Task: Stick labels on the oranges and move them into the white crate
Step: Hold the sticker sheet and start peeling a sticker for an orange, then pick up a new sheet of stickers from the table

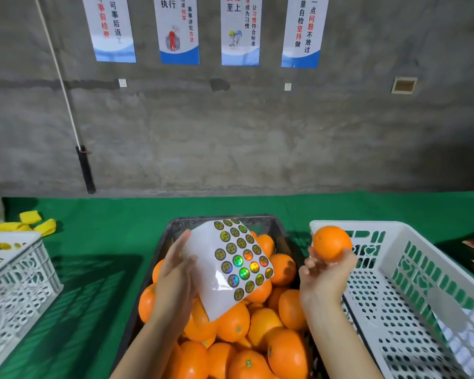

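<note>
Hands are held apart: the left hand (174, 277) is clamped on the edge of a seemingly limp label sheet (216, 272) above the oranges (257, 337) in the black crate (175, 225), while a firm, roll-prone orange (331, 243) is cupped from beneath by the right hand (323, 280), beside the white crate (367, 225).

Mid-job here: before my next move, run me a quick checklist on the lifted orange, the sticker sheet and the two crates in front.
1. Grip: right hand holds the round orange, fingers curled under it: ok.
2. Label on that orange: cannot tell; none shows on the facing side.
3. Supply: left hand grips the white sheet of round holographic labels, many remain: ok.
4. Room in the white perforated plastic crate at right, no fruit seen inside: ok.
5. Stock: black plastic crate holds many oranges: ok.
</note>
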The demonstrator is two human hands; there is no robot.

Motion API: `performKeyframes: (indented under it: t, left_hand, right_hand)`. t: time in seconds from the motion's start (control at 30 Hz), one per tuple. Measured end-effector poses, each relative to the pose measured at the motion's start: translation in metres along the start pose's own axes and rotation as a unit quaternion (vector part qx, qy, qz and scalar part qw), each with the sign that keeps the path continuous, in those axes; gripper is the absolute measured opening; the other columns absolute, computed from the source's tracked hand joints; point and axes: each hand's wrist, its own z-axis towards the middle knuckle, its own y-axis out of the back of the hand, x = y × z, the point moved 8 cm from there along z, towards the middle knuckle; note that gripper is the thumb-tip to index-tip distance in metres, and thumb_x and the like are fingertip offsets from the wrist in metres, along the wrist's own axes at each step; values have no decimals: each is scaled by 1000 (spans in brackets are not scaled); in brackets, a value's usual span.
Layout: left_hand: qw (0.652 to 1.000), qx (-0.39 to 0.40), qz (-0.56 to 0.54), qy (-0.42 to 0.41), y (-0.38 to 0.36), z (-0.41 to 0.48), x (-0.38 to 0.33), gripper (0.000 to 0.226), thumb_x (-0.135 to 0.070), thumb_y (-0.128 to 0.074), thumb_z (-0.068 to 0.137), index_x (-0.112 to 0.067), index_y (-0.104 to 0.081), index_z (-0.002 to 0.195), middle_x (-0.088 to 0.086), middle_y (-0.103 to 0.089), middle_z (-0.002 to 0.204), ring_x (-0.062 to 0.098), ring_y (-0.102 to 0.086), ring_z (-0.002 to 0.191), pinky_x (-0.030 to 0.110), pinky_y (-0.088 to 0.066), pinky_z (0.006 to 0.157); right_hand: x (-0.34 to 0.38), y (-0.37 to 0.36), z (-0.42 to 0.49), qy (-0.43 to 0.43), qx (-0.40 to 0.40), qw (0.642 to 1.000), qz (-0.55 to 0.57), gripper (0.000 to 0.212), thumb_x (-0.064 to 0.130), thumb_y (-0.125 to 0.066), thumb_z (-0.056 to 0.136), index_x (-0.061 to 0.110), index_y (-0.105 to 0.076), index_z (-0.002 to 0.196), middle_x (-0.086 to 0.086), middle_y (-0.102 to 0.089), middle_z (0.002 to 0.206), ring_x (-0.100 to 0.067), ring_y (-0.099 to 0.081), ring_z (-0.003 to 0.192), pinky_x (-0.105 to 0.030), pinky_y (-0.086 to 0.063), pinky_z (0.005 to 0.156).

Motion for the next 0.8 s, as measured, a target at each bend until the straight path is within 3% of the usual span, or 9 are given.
performKeyframes:
  t: [0.13,0.2,0.3,0.5,0.53,0.57,0.6,0.73,0.8]
  left_hand:
    - [999,-9,30,-30,-3,-5,-5,67,13,-45,97,-34,-46,144,-13,-75,105,22,-67,106,47,-50,99]
    - [999,-11,36,-25,-2,-4,-2,68,11,-48,97,-35,-43,146,-3,-69,119,29,-64,117,53,-47,106]
    - [999,-12,51,-15,1,0,5,64,8,-52,96,-37,-48,143,4,-67,121,32,-65,116,56,-48,104]
    - [998,-3,67,-3,4,5,13,49,4,-52,98,-22,-54,140,10,-70,118,35,-67,111,58,-50,101]
    - [998,4,67,1,4,6,15,45,2,-51,99,-17,-55,139,11,-70,120,35,-66,112,58,-49,102]
    - [998,5,69,4,4,6,15,41,0,-51,100,-14,-55,139,12,-69,124,36,-65,115,58,-48,103]
    - [998,2,70,9,5,6,15,40,-3,-51,101,-13,-54,139,13,-68,127,36,-64,116,58,-48,104]
    - [996,-14,92,0,7,7,11,32,-3,-54,99,-14,-63,128,10,-73,114,29,-69,102,45,-55,89]
    - [994,-6,111,-8,4,6,9,29,-4,-56,98,-16,-66,123,8,-75,108,22,-72,93,37,-57,77]
  right_hand:
    - [10,23,12,-24,-70,993,90,35,48,-41,94,15,-44,82,-5,-45,74,-13,-37,54,-19,-29,47]
    - [13,38,15,-31,-130,985,111,43,47,-42,95,7,-51,109,-13,-56,92,-14,-49,62,-20,-36,53]
    - [17,48,17,-17,-182,978,104,64,49,-45,97,9,-33,145,-14,-55,115,-18,-67,92,-23,-52,70]
    - [19,24,34,51,-66,961,-263,22,17,-48,98,1,-60,107,-12,-54,85,-24,-54,80,-40,-47,88]
    - [21,20,38,59,-25,932,-357,21,16,-48,99,2,-61,108,-17,-57,88,-13,-34,79,-46,-46,95]
    - [25,18,42,75,15,887,-455,21,19,-48,101,5,-60,110,-22,-61,101,-33,-47,121,-48,-45,98]
    - [30,17,45,95,50,827,-552,27,24,-47,103,6,-58,120,-24,-62,115,-35,-60,101,-47,-46,95]
    - [47,47,65,105,83,515,-847,62,58,-33,101,10,-47,138,-16,-61,127,-31,-60,109,-41,-50,91]
    - [52,67,74,73,76,430,-897,66,65,-27,99,13,-45,135,-13,-63,119,-28,-62,104,-42,-51,91]
